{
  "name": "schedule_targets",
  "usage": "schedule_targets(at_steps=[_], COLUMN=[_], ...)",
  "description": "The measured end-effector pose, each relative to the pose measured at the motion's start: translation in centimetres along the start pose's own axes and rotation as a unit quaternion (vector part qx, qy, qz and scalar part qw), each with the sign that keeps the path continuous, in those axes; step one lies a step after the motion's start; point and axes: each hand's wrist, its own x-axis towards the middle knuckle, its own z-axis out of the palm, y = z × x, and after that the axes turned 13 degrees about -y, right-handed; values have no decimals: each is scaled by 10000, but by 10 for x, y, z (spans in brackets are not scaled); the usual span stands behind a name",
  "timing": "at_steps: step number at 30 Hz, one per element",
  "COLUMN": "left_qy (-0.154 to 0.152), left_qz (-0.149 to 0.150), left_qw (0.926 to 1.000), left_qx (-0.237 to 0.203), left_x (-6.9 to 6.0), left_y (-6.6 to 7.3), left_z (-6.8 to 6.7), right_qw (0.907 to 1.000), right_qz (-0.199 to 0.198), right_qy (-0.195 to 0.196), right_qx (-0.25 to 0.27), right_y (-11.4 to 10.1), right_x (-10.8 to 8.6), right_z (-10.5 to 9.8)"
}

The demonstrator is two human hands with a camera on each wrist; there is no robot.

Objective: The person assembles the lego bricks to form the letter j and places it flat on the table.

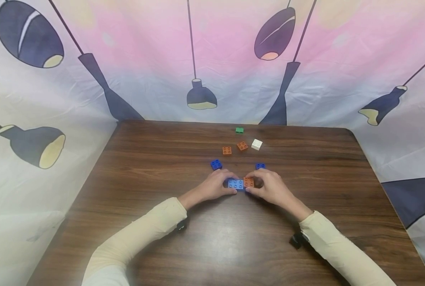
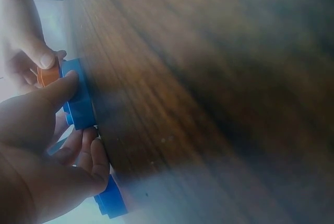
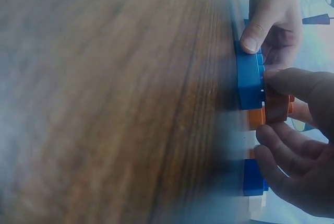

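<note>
On the wooden table, a light blue brick lies in front of me with its studs up. My left hand pinches it between thumb and fingers at its left end. An orange brick is pinched by my right hand. In the right wrist view the orange brick sits higher than the light blue brick, over its right end; whether it is pressed fully down I cannot tell. A dark blue brick lies just beyond my left hand, another dark blue brick beyond my right.
Farther back on the table lie two orange bricks, one to the left and one turned at an angle, plus a white brick and a green brick. A cloth printed with lamps hangs behind the table's back edge.
</note>
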Motion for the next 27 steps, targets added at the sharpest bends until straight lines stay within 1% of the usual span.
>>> schedule_targets(at_steps=[4, 19, 27], left_qy=[9, 16, -6], left_qz=[-4, 20, -6], left_qw=[10000, 10000, 10000], left_qx=[21, 50, -24], left_x=[0, 2, 1], left_y=[0, 0, -1], left_z=[0, 0, 0], right_qw=[10000, 9999, 9994], right_qz=[8, 53, 74], right_qy=[-21, -39, -183], right_qx=[-22, 152, 295], right_y=[0, 1, 1], right_x=[1, 1, 3], right_z=[-1, -1, 1])
